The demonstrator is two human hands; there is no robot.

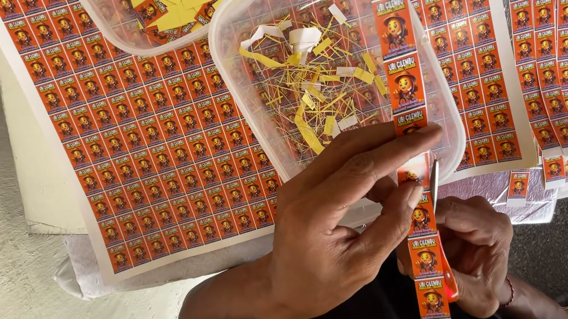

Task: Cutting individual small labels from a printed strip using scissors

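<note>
- Cutting in hand, by the look of it: left hand pinching a long orange sticker strip between thumb and forefinger, holding it taut over the near container.
- Right hand closed around red-handled scissors, blades upright just beside the strip — open or shut at the tip, cannot tell.
- Strip running from the top edge of the view down past both hands to the lap.
- Next move, judged from this: a straight snip along a label border, steady tension from the pinch, blades square to the strip.
- Near clear plastic container: thin yellow and white paper trimmings, loosely tangled.
- Far clear container: larger yellow offcuts and a few orange pieces.
- Both containers resting on uncut orange sticker sheets on the table; more cut strips lying in a row at the right.
</note>
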